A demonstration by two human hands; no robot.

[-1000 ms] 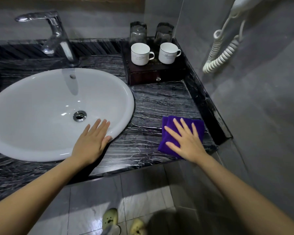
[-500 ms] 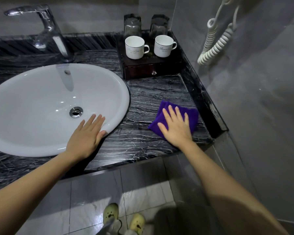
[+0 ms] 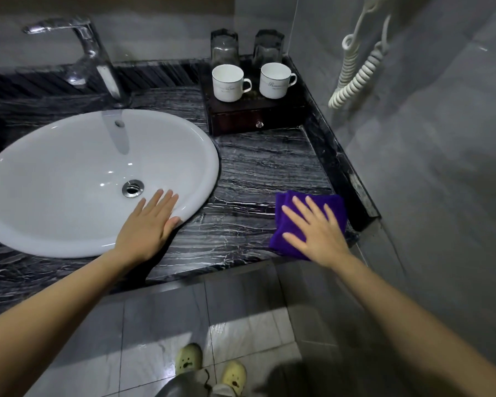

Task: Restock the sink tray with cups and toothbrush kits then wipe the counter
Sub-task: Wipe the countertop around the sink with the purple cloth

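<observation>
The desk (image 3: 264, 167) is black stone with pale grey veins running across it, glossy, with a raised lip along the right wall. Set into it is a wide oval white sink (image 3: 55, 173), smooth and shiny, with a round metal drain at the bottom. A chrome tap (image 3: 98, 61) leans over its back rim.

Both bare forearms reach in from the lower edge. The left hand (image 3: 149, 227) lies flat on the near right rim of the sink, fingers straight and close together, gripping nothing. The right hand (image 3: 318, 230) presses palm-down with fingers spread on a folded purple cloth (image 3: 335, 204), fuzzy in texture, which lies at the desk's front right corner beside the lip.

The dark wooden tray (image 3: 241, 120) sits in the back right corner, boxy, with a small knob on its front. On it stand two upright white mugs (image 3: 228, 83) (image 3: 274, 80), side by side, handles to the right; each bears a line of script too small to read. Behind them are two clear glasses (image 3: 224, 48) (image 3: 268, 47).
</observation>
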